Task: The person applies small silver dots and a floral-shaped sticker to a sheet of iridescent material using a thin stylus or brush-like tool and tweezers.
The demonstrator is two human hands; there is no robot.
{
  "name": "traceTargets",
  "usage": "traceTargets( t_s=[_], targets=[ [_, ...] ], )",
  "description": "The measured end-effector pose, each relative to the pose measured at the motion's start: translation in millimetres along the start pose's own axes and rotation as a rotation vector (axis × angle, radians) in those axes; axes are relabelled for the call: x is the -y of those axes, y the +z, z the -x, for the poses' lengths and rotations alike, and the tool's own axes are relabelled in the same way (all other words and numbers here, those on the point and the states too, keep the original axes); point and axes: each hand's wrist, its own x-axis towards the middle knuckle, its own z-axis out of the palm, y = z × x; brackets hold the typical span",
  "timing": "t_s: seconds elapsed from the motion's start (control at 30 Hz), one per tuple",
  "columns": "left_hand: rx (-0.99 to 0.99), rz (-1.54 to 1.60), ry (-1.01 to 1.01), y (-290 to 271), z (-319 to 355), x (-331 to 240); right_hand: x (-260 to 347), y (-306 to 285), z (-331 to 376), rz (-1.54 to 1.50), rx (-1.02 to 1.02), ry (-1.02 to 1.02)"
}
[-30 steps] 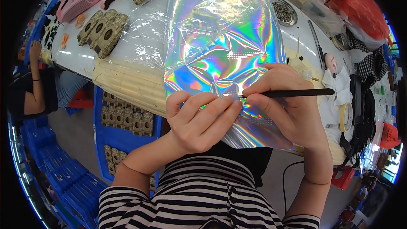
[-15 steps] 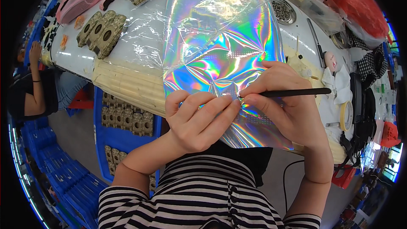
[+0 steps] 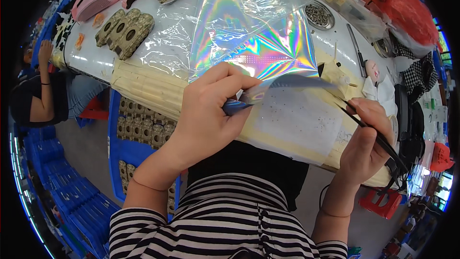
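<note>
A shiny rainbow-coloured holographic sheet [image 3: 249, 21] lies over the worktable, its near edge lifted and curled back. My left hand [image 3: 203, 108] is closed on that raised edge, pinching it between thumb and fingers. To the right of the sheet, my right hand [image 3: 366, 148] grips slim black tweezers [image 3: 385, 146] between thumb and fingers. Their tips point up and left, close to the right end of the lifted edge; whether anything is between them is too small to tell. Under the raised part shows a pale work mat [image 3: 292, 124] scattered with tiny dark specks.
Camouflage-patterned casings [image 3: 132, 33] lie at the far left near a pink mesh basket [image 3: 105, 0]. A round metal dish [image 3: 318, 14] of small parts stands far right. Below the table, a blue tray [image 3: 115, 156] holds several casings. Another person's arm [image 3: 45, 86] is at far left.
Both hands were together at the sheet's near part. Now my left hand has lifted and folded back the near edge, uncovering the mat. My right hand has moved right with the tweezers.
</note>
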Motion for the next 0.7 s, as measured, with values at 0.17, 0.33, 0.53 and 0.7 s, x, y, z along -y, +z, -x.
traceTargets(
  t_s=[0.17, 0.33, 0.53, 0.7],
  targets=[
    [0.092, 0.048, -0.07, -7.5, -11.1, -1.9, 1.6, 16.7, 21.1, 0.045, 0.136, 0.092],
    [0.103, 0.127, -0.179, -6.5, -10.4, -2.4, 1.3, 33.7, 14.5, 0.113, 0.229, 0.048],
    [0.114, 0.164, -0.242, -4.7, -9.0, -1.6, -6.0, 47.7, 13.5, 0.038, 0.178, 0.244],
    [0.071, 0.166, -0.141, -0.2, -5.9, 3.3, -8.1, 57.2, 15.8, -0.044, 0.099, 0.364]
  ],
)
